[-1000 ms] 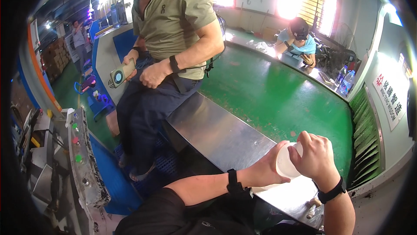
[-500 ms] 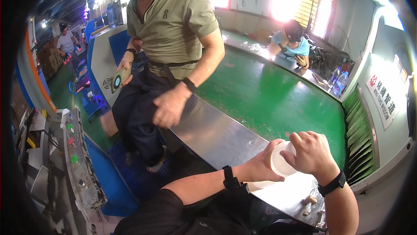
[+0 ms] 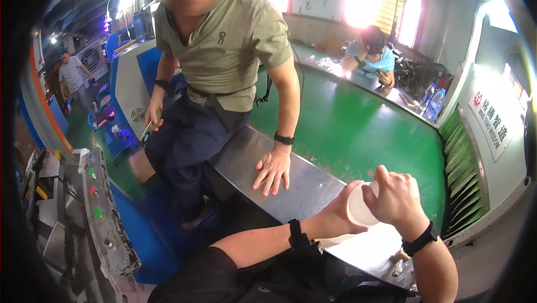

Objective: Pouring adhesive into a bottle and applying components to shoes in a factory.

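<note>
A white round cup-like piece (image 3: 361, 205) is held up over the metal bench at the lower right. My left hand (image 3: 341, 210) wraps round its left side, thumb low and fingers along the far edge. Against its right edge my right hand (image 3: 396, 198) is closed, fingers curled and thumb over the rim; whether it also holds something small cannot be seen. Beneath my left wrist, part of another pale rounded thing (image 3: 334, 241) shows. A small metal fitting (image 3: 399, 264) lies on the bench near my right wrist.
A person in an olive shirt (image 3: 218, 51) sits at the metal bench (image 3: 246, 160), one hand flat on it. Beyond lies a green surface (image 3: 335, 118), with another person (image 3: 372, 59) at its far side. Machine control panel (image 3: 103, 213) stands left, green bristly strip (image 3: 467, 168) right.
The seated person has leaned nearer and put a hand flat on the bench. The phone in their other hand has lowered. My hands and the white piece have barely shifted.
</note>
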Demonstrator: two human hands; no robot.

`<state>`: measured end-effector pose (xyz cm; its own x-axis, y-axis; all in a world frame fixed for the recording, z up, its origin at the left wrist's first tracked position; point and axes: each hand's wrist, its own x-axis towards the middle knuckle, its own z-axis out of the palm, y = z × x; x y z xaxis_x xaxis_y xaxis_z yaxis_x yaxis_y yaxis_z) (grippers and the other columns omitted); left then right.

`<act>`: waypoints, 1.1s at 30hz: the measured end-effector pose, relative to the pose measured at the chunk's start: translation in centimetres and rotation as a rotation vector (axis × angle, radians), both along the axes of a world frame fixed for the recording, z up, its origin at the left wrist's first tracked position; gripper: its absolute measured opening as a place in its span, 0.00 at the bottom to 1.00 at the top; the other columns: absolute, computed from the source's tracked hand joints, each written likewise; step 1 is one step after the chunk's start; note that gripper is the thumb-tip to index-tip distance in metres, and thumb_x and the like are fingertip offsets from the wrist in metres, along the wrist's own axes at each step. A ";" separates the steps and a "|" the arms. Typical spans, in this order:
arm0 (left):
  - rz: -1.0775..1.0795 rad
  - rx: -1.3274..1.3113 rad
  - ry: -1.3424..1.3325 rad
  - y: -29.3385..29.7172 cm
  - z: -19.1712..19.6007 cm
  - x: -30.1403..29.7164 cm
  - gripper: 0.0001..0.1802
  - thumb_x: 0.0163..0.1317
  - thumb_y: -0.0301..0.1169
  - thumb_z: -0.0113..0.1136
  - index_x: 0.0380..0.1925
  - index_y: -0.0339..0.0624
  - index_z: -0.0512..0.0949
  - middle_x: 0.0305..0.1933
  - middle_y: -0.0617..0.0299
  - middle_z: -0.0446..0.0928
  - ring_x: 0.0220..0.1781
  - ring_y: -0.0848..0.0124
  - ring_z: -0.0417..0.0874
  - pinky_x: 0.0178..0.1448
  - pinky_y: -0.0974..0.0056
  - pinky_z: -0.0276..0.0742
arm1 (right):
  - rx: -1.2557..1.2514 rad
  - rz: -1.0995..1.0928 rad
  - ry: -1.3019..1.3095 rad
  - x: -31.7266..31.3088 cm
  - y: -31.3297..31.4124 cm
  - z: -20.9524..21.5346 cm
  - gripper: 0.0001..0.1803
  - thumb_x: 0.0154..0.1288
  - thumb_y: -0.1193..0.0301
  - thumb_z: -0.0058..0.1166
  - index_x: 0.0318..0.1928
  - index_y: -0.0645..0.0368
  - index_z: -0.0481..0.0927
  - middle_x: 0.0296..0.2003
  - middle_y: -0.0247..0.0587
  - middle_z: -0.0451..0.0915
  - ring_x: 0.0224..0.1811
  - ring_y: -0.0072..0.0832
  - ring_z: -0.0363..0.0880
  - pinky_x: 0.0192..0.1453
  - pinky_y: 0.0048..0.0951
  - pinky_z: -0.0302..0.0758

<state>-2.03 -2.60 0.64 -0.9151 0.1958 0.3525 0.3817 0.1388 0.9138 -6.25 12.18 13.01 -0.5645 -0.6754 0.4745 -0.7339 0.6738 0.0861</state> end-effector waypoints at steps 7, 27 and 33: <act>-0.044 0.035 -0.029 -0.3 0.5 0.2 0.64 0.44 0.37 0.83 0.75 0.44 0.46 0.73 0.48 0.59 0.76 0.55 0.61 0.76 0.55 0.61 | -0.016 0.018 -0.007 0.2 0.0 0.1 0.19 0.59 0.56 0.61 0.31 0.59 0.73 0.20 0.49 0.80 0.22 0.47 0.83 0.27 0.43 0.79; 0.025 -0.037 0.132 -0.2 -1.2 -0.6 0.66 0.44 0.39 0.84 0.75 0.41 0.45 0.73 0.46 0.58 0.77 0.55 0.60 0.77 0.55 0.60 | 0.091 0.061 0.121 1.4 0.7 1.5 0.20 0.56 0.54 0.65 0.38 0.56 0.78 0.31 0.40 0.80 0.33 0.40 0.82 0.33 0.40 0.79; -0.013 -0.002 0.117 -0.3 -1.5 -0.7 0.65 0.43 0.38 0.84 0.75 0.41 0.47 0.72 0.49 0.60 0.75 0.57 0.62 0.77 0.56 0.61 | 0.152 0.061 0.026 1.5 1.0 2.5 0.21 0.55 0.53 0.64 0.41 0.55 0.80 0.32 0.40 0.80 0.37 0.39 0.84 0.36 0.40 0.80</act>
<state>-2.71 -2.90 -0.81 -0.8651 0.2081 0.4564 0.4875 0.1344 0.8627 -4.73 13.16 15.54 -0.5088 -0.7732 0.3784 -0.7694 0.6056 0.2029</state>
